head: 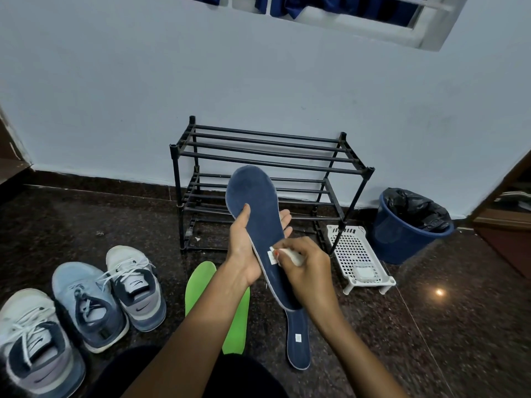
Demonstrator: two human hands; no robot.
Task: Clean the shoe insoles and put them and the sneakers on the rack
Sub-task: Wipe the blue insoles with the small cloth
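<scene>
My left hand (244, 245) grips a dark blue insole (255, 208) from behind, thumb on its front face, toe end pointing up in front of the black shoe rack (267, 156). My right hand (309, 268) pinches a white wipe (293, 255) against the insole's lower part, beside a small white label. On the floor lie a second blue insole (298, 340), a green insole (237, 326) and another green insole (199, 282), partly hidden by my arms. Three sneakers stand at the left: a white and grey one (135, 285), a light blue one (89, 305), another white and grey one (34, 343).
A white perforated plastic tray (353, 248) holding a small white pack sits right of the rack. A blue bin (408, 228) lined with a black bag stands by the wall. Wooden furniture edges show at the far right and far left. The floor is dark speckled stone.
</scene>
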